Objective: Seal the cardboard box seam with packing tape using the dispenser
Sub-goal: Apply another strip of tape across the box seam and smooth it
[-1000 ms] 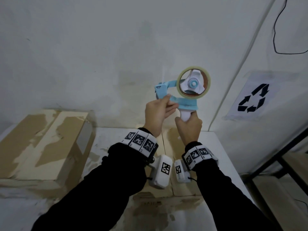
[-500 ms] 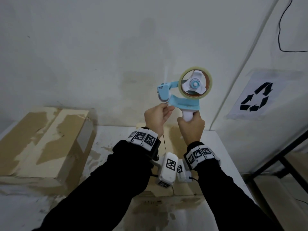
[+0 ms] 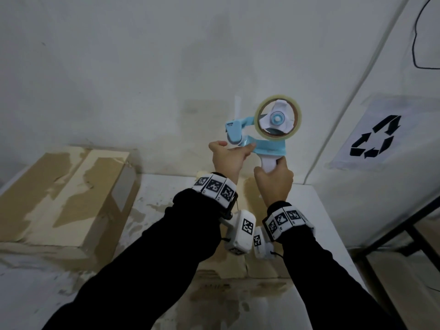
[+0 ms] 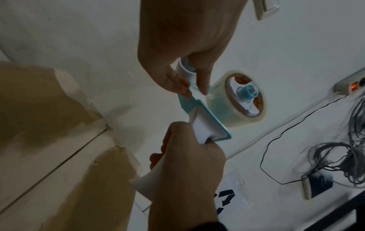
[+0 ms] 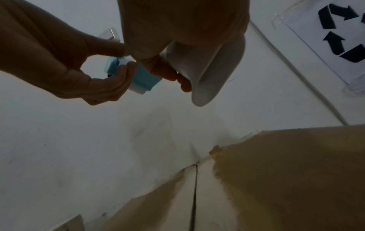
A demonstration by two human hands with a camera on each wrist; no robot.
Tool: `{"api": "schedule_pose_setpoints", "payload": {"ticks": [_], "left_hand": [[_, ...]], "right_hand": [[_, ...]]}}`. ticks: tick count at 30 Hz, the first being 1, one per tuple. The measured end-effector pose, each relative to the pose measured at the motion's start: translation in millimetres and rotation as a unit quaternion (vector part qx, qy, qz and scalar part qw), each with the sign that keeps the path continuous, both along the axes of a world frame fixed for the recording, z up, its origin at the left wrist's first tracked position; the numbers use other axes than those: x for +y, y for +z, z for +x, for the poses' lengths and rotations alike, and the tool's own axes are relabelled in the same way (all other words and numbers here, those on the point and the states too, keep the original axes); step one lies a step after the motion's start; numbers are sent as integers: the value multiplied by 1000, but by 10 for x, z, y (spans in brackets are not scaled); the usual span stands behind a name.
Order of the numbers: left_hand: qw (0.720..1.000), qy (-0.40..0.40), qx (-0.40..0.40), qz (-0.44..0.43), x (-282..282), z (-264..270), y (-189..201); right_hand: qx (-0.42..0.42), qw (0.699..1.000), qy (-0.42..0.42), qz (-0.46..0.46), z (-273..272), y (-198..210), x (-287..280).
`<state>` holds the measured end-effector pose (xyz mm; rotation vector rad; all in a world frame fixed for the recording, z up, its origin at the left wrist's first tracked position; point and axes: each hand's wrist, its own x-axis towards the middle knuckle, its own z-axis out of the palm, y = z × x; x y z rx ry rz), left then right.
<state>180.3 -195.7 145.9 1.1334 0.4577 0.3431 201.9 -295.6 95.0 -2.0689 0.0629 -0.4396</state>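
My right hand [image 3: 273, 186] grips the white handle of a light-blue tape dispenser [image 3: 269, 148] and holds it up before the wall. A clear tape roll [image 3: 277, 120] sits on its hub. At the dispenser's front my left hand [image 3: 228, 158] pinches the tape end [image 3: 246, 144] between thumb and fingers. From the left wrist view the pinch [image 4: 194, 90] sits beside the roll [image 4: 237, 100]. The cardboard box [image 3: 238, 294] lies below my arms, and its centre seam [image 5: 194, 195] is open with no tape on it.
A second cardboard box [image 3: 64, 194] stands at the left on the white table [image 3: 316, 222]. A recycling sign [image 3: 373, 136] hangs on the right wall, and a black metal frame [image 3: 404, 234] stands below it. A power strip [image 4: 347, 86] and cables are on the wall.
My left hand slid from over the blue frame down to the dispenser's front edge. The dispenser drifted slightly right and down.
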Motion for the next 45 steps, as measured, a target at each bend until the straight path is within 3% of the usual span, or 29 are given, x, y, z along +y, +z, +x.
{"api": "schedule_pose_setpoints", "payload": {"ticks": [5, 10, 13, 16, 20, 24, 32, 38, 45], "left_hand": [[998, 27, -28, -57, 27, 36, -82], [979, -6, 11, -202, 56, 133, -177], [977, -13, 53, -205, 80, 179, -258], [979, -18, 57, -194, 131, 256, -355], [987, -24, 71, -145, 165, 337, -411], [989, 31, 124, -78, 234, 451, -517], [981, 5, 163, 109, 407, 630, -722], [949, 34, 217, 227, 614, 645, -828], [923, 5, 271, 272, 702, 636, -935]], "right_hand": [[13, 1000, -2, -19, 55, -32, -46], [16, 998, 12, -54, 127, -78, -135], [15, 995, 33, -95, 181, -75, -227], [19, 997, 42, -68, 229, -84, -304], [25, 996, 73, -54, 320, -111, -368], [19, 988, 110, -104, 431, -143, -423], [15, 960, 203, -194, 813, -72, -444], [44, 922, 270, -276, 1033, -79, -283], [111, 899, 309, -290, 1226, -197, -192]]}}
